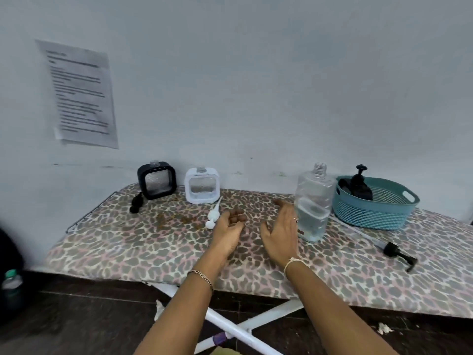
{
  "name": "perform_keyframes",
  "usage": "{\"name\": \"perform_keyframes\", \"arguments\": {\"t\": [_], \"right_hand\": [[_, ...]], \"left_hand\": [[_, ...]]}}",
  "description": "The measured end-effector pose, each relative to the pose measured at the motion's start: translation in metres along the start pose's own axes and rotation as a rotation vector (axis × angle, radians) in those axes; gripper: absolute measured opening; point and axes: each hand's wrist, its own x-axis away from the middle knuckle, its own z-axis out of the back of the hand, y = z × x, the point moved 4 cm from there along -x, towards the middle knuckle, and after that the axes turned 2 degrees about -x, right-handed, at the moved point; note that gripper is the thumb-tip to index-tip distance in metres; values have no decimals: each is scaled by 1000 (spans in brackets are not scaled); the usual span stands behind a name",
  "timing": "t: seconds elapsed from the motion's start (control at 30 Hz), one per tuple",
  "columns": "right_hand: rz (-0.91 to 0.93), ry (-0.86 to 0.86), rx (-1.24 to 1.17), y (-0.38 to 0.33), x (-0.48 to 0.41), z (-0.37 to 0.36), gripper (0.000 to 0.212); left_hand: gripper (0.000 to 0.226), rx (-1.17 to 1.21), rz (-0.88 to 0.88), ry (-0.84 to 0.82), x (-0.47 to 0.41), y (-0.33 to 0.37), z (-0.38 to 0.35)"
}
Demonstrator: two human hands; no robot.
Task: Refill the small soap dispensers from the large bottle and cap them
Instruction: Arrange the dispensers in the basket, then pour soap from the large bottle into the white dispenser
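Observation:
The large clear bottle [313, 203] stands uncapped on the leopard-print board [128, 242], about a third full. Its black pump cap with a long tube [394, 251] lies to its right. A black-framed dispenser [157, 180] and a white-framed dispenser [202, 185] stand uncapped near the wall. A black pump [135, 203] lies beside the black one and a white pump [213, 216] lies in front of the white one. My left hand [227, 229] hovers with loosely curled fingers, holding nothing. My right hand [281, 231] is spread just left of the large bottle, apart from it.
A teal basket [373, 213] with a black pump dispenser [358, 185] inside stands at the right against the wall. A printed sheet [79, 93] hangs on the wall. The board's white crossed legs [245, 326] show below. A bottle [11, 280] stands on the floor at far left.

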Motion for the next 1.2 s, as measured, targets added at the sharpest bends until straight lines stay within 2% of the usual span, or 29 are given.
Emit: {"name": "perform_keyframes", "arguments": {"t": [0.2,0.3,0.4,0.47,0.53,0.67,0.7,0.77,0.83,1.0,1.2], "right_hand": [[126,-127,-31,-34,-36,-38,69],[161,-168,-62,-47,-57,-54,66],[152,-238,-134,-59,-79,-70,69],[131,-270,-187,-66,-98,-82,69],[101,-308,-237,-72,-114,-92,70],[54,-382,-365,-79,-137,-112,72],[51,-387,-379,-79,-141,-115,72],[63,-386,-396,-79,-145,-120,68],[93,-387,-412,-80,-146,-123,62],[114,-354,-496,-81,-148,-117,57],[94,-151,-643,-77,-137,-75,58]], "left_hand": [[29,-14,6,163,-39,-3,49],[32,-70,-44,340,-62,-2,71],[44,-174,-46,521,-84,-2,91],[58,-229,-29,586,-102,-5,101],[76,-288,-43,559,-122,-9,108],[105,-336,-27,382,-160,-19,116],[103,-338,-36,342,-167,-24,117],[83,-291,-64,298,-172,-27,115],[69,-248,-106,313,-172,-28,115],[72,-177,-192,369,-166,-18,116],[67,-102,-256,313,-135,18,93]]}}
